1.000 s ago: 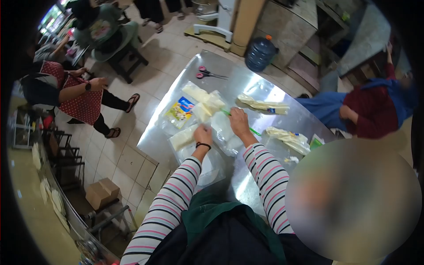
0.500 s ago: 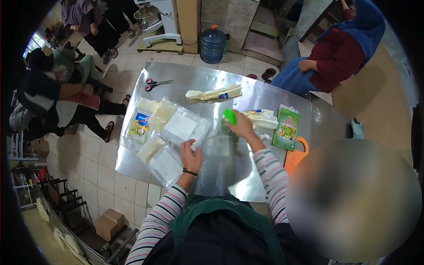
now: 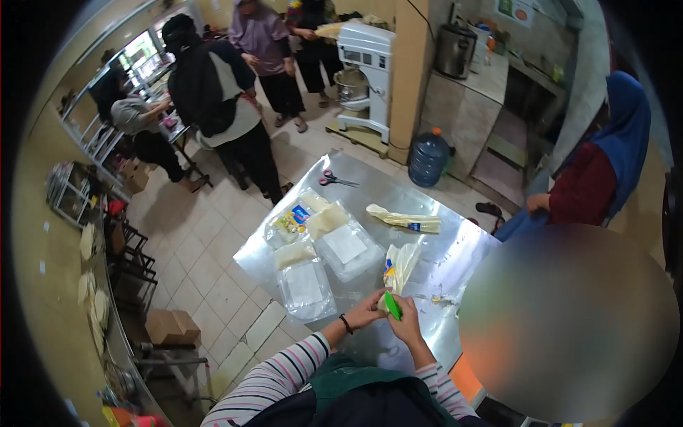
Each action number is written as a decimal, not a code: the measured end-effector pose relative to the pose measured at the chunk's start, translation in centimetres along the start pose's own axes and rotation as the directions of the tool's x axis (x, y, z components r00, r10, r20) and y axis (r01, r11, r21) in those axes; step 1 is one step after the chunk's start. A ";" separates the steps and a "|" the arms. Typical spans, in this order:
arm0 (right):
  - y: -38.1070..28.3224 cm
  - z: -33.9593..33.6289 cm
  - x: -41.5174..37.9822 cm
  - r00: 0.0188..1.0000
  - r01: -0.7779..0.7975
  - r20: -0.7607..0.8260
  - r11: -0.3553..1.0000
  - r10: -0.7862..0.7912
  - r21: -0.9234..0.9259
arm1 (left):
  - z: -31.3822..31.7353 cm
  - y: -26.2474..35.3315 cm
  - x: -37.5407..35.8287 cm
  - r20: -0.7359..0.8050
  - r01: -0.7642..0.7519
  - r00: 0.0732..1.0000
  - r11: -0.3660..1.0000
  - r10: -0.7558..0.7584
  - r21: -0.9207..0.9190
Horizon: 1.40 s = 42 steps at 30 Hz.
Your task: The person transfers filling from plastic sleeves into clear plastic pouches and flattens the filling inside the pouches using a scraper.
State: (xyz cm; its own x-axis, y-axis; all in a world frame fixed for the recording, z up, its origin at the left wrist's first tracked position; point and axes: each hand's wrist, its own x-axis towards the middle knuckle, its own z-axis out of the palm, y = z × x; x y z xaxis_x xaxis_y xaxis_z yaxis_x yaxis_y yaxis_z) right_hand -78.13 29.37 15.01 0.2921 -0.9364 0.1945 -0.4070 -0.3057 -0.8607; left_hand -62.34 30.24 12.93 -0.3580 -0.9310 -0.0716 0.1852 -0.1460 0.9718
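Note:
Both of my hands meet at the near edge of the metal table. My left hand (image 3: 365,311) has its fingers closed around the near end of a long cream plastic wrapper (image 3: 403,265) with a blue and yellow label. Right beside it, my right hand (image 3: 407,320) grips a small bright green tool (image 3: 393,306) against that end; its working tip is hidden. Clear plastic packs with white and cream sheets (image 3: 343,243) lie to the left, one of them (image 3: 304,283) nearest my left wrist. A second cream wrapper (image 3: 403,219) lies farther back.
Red-handled scissors (image 3: 337,179) lie at the far corner of the metal table (image 3: 455,245). A blurred round patch covers the lower right. A person in a blue head covering (image 3: 594,160) is at the right; several others stand at the back left. A blue water jug (image 3: 429,158) stands behind the table.
My view has swung left and up. My right hand has brought the green tool back toward me, and my left hand has left the plastic packs and taken the near wrapper's end.

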 end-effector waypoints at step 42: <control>-10.0 -8.5 -1.8 0.764 0.557 -0.322 0.823 -0.560 -0.110 | 10.8 12.1 -6.9 -0.414 -0.231 0.774 0.821 0.480 0.521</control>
State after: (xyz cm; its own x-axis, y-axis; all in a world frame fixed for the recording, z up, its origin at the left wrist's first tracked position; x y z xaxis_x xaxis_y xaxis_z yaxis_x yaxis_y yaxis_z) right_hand -81.93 32.70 27.27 0.1721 -0.5994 0.7817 -0.2674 -0.7922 -0.5486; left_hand -67.49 38.50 27.63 0.1906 -0.9286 0.3182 -0.2423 0.2697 0.9320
